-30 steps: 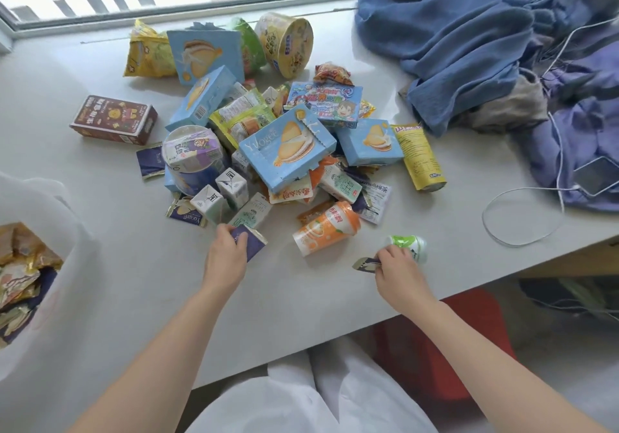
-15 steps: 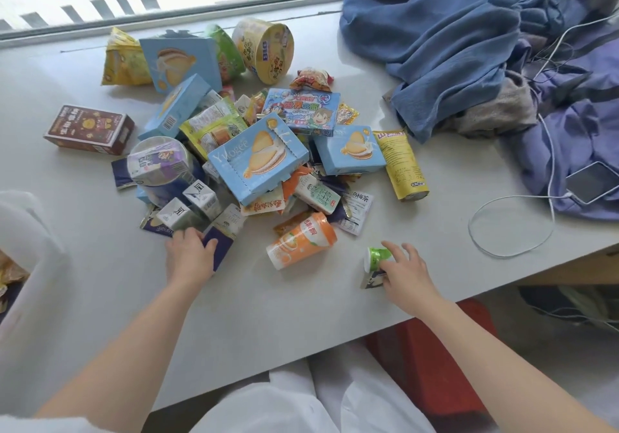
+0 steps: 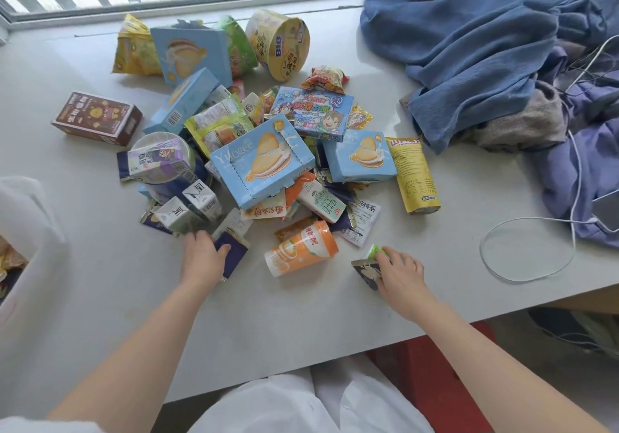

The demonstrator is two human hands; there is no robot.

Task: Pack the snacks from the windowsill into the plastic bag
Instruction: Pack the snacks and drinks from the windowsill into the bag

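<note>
Change since the earlier frames: the right hand (image 3: 400, 273) has drawn the small green-capped bottle (image 3: 377, 251) and a dark flat packet (image 3: 366, 273) together under its fingers; a second ago the two lay a little apart. The left hand (image 3: 201, 256) remains at the near edge of the heap, on the same dark blue carton (image 3: 232, 253).

Head view, sole view.

Item 1. Left hand: fingers and thumb curled round the dark blue carton, gripping it at its near end. The carton lies flat on the windowsill (image 3: 100, 315).

Item 2. Right hand: fingers curled over the green-capped bottle and the dark packet, holding both against the sill. Whether they are lifted cannot be told.

Item 3. Snack heap (image 3: 261, 151): blue biscuit boxes, foil sachets, small drink cartons, an orange bottle (image 3: 301, 248) lying on its side, a yellow tube (image 3: 413, 174), a round noodle tub (image 3: 278, 44) by the window. Most of it is not yet packed.

Item 4. Plastic bag (image 3: 30, 231): white, at the far left edge, mouth open, with some wrappers visible inside.

Handling, as judged: the carton looks light and stiff, best taken across its narrow sides. The bottle looks smooth and apt to roll; pinch it round the body. The packet is thin and limp; take it by an edge.

Also present: blue clothing (image 3: 469, 47), white cable (image 3: 529, 251).
</note>
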